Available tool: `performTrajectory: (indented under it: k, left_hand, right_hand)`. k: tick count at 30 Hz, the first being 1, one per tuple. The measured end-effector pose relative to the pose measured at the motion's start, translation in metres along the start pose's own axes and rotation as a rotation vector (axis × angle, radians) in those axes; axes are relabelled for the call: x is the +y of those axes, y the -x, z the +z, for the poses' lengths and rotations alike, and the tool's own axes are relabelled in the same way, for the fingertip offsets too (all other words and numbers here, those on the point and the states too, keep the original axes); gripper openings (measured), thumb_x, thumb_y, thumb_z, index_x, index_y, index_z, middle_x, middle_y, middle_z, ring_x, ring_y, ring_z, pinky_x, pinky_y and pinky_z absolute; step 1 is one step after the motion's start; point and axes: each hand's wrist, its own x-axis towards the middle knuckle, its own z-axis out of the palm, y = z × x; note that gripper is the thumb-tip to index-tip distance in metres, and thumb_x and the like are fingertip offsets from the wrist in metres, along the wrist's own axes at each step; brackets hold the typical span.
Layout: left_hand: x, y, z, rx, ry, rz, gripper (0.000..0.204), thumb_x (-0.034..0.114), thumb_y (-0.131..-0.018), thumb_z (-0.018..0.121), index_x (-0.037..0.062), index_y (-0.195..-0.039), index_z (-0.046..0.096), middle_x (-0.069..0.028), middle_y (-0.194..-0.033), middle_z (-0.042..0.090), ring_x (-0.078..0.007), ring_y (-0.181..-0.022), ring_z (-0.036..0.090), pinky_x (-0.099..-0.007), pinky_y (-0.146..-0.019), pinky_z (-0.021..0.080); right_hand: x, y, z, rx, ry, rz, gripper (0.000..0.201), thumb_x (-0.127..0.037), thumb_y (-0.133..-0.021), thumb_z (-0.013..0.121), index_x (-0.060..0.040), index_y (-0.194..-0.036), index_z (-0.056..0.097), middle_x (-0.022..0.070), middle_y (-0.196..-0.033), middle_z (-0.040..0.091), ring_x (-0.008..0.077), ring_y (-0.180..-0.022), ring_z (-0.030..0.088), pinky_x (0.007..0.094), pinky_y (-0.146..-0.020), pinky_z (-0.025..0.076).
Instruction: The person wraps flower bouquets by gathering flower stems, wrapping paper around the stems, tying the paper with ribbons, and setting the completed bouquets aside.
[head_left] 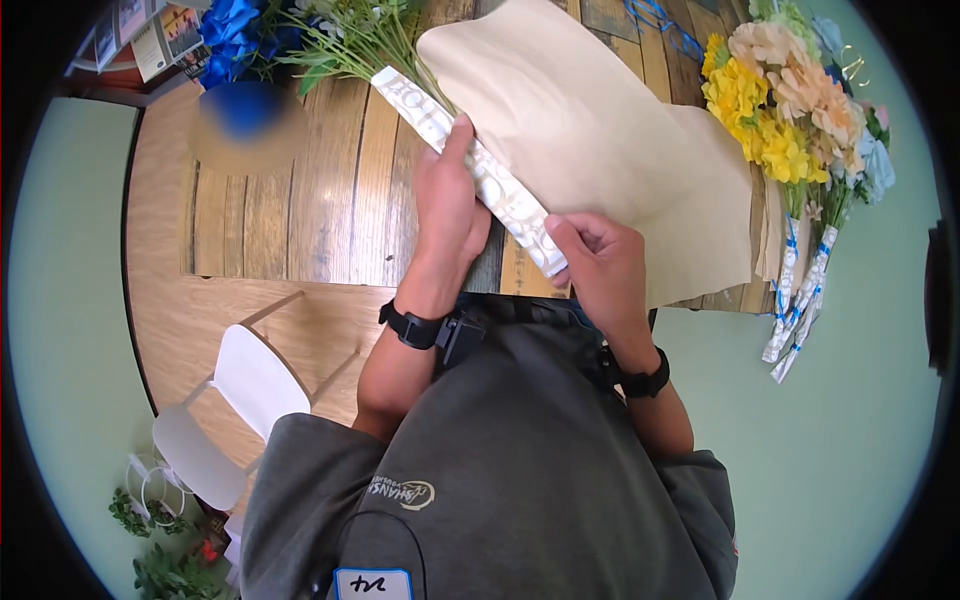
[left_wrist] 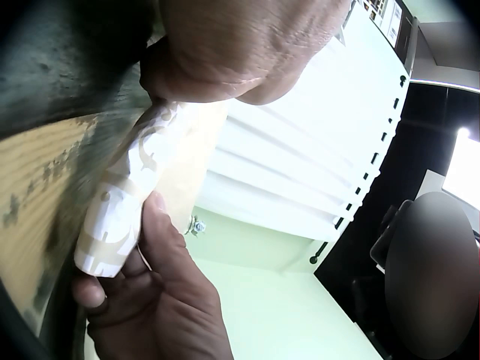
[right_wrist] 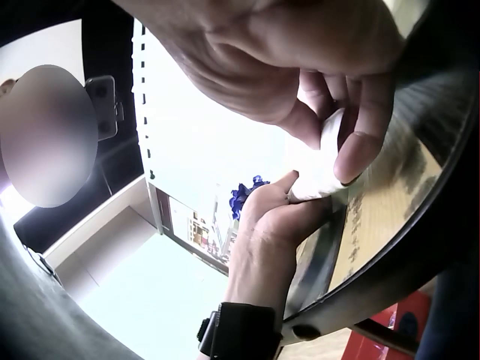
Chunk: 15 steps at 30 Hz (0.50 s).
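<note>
A long, flat wrap of white patterned paper (head_left: 510, 205) runs diagonally over the table's front edge, with green stems and leaves (head_left: 345, 45) coming out of its upper end. Around its middle the left hand (head_left: 447, 195) holds it, thumb on top. The right hand (head_left: 605, 265) pinches the lower end between thumb and fingers. In the left wrist view the wrap's closed end (left_wrist: 109, 232) shows between the right hand's thumb and fingers (left_wrist: 165, 300). From the right wrist, the right hand (right_wrist: 300, 60) grips the white end (right_wrist: 322, 161), the left hand (right_wrist: 266, 232) beyond it.
A large sheet of brown paper (head_left: 600, 130) covers much of the wooden table (head_left: 320, 200). Wrapped bouquets with yellow and peach flowers (head_left: 780, 110) lie at the right edge. Blue flowers (head_left: 235, 40) and a blue ribbon (head_left: 665, 25) are at the back. White chairs (head_left: 255, 380) stand at left.
</note>
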Motion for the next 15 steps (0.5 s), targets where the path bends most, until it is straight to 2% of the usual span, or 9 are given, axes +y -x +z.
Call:
performTrajectory:
  k: [1,6,11,14,15]
  left_hand:
    - [-0.001,0.001,-0.001,0.003,-0.008,-0.003,0.038,0.018,-0.102,0.052,-0.0062,-0.13,0.046,-0.0163,-0.12,0.061,-0.0256,-0.107,0.063,-0.0407,-0.094,0.052]
    - [-0.005,-0.002,-0.007,0.005,-0.056,-0.01,0.04,0.025,-0.103,0.052,-0.0054,-0.129,0.046,-0.0153,-0.117,0.06,-0.0247,-0.105,0.063,-0.0402,-0.092,0.053]
    - [-0.003,-0.004,-0.004,0.138,-0.132,0.033,0.049,0.033,-0.101,0.058,-0.0083,-0.125,0.047,-0.0154,-0.109,0.062,-0.0233,-0.095,0.065,-0.0382,-0.084,0.056]
    - [-0.005,-0.003,0.002,0.147,-0.104,0.081,0.05,0.033,-0.1,0.058,-0.0102,-0.124,0.048,-0.0154,-0.106,0.063,-0.023,-0.092,0.066,-0.0375,-0.081,0.057]
    - [-0.005,-0.002,0.004,0.173,-0.148,0.085,0.047,0.031,-0.101,0.056,-0.0106,-0.121,0.05,-0.0158,-0.107,0.063,-0.0227,-0.092,0.066,-0.0368,-0.08,0.057]
  right_hand:
    - [0.003,-0.001,0.0,-0.026,-0.081,0.037,0.021,-0.016,-0.093,0.067,0.0044,-0.095,0.072,0.0041,-0.069,0.068,0.0062,-0.059,0.06,0.0224,-0.052,0.047]
    - [-0.001,0.003,0.0,-0.001,-0.066,0.016,0.019,-0.013,-0.091,0.067,0.0048,-0.093,0.073,0.0047,-0.071,0.068,0.0068,-0.061,0.062,0.0212,-0.052,0.048]
    - [0.002,0.003,-0.004,0.037,-0.126,0.04,0.017,-0.011,-0.09,0.068,0.005,-0.091,0.073,0.0048,-0.076,0.069,0.0062,-0.063,0.062,0.0212,-0.051,0.047]
    - [0.004,0.009,-0.005,0.048,-0.081,0.021,0.013,-0.01,-0.089,0.068,0.003,-0.091,0.072,0.0039,-0.079,0.069,0.007,-0.067,0.062,0.0225,-0.054,0.048]
    - [0.003,0.012,-0.003,0.065,0.01,-0.076,0.012,-0.01,-0.088,0.07,0.0014,-0.091,0.072,0.0045,-0.081,0.067,0.0095,-0.068,0.063,0.0236,-0.056,0.049]
